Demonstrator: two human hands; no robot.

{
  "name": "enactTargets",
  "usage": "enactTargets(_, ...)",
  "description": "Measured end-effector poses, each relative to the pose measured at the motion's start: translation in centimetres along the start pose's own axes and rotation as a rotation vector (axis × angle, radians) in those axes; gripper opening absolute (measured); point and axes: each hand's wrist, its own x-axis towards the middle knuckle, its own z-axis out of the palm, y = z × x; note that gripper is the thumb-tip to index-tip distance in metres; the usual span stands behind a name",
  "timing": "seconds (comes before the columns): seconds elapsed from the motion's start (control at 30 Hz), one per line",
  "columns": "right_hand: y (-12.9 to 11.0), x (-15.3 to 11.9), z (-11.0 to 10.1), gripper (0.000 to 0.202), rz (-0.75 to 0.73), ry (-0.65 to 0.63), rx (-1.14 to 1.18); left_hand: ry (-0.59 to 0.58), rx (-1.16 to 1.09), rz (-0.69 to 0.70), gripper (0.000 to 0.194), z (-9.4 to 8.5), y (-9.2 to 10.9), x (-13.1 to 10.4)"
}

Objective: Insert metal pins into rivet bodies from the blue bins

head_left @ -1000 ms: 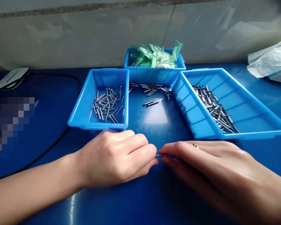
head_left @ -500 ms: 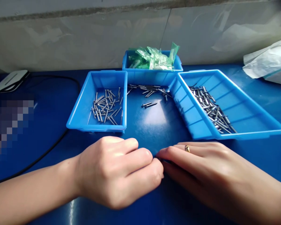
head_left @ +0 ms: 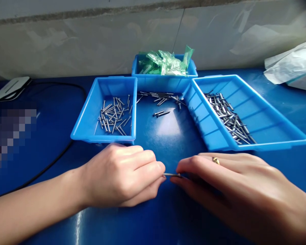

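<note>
A thin threaded screw (head_left: 171,174) lies level between my two hands, with only a short length of its shaft showing. My left hand (head_left: 127,175) is closed, palm down, and its thumb and forefinger pinch the left end. That end is hidden in the fingers, so I cannot make out whether anything else is held there. On the other side, the thumb and forefinger of my right hand (head_left: 219,183) close around the screw's right end. A gold ring (head_left: 215,160) sits on one right-hand finger. Both hands are just above the blue table, in front of the trays.
A blue tray (head_left: 81,114) at left holds screws (head_left: 114,115); the right tray (head_left: 272,122) holds metal pins (head_left: 229,117). More pins (head_left: 163,97) lie between them. Behind, a blue bin (head_left: 165,73) contains green plastic packets (head_left: 165,61). A black cable (head_left: 56,158) runs at left.
My hands have drawn slightly apart, the left shifting left and the right shifting right. The screw's shaft now shows between the fingertips, where it was hidden before.
</note>
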Motion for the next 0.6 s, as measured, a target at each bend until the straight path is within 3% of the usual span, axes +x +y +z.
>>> enactTargets(0.33,0.00,0.18,-0.17,0.039,0.021,-0.020,0.007,0.017,-0.020,-0.009,0.040,0.22,0.03,0.06)
enactTargets(0.47,-0.50,0.25,-0.36,0.038,0.093,-0.067,0.212,-0.012,-0.009,-0.003,0.041,0.16,-0.09,-0.02)
enactTargets(0.6,-0.80,-0.10,-0.31,0.018,0.175,-0.057,0.377,-0.032,-0.015,0.012,0.039,0.01,-0.17,0.04)
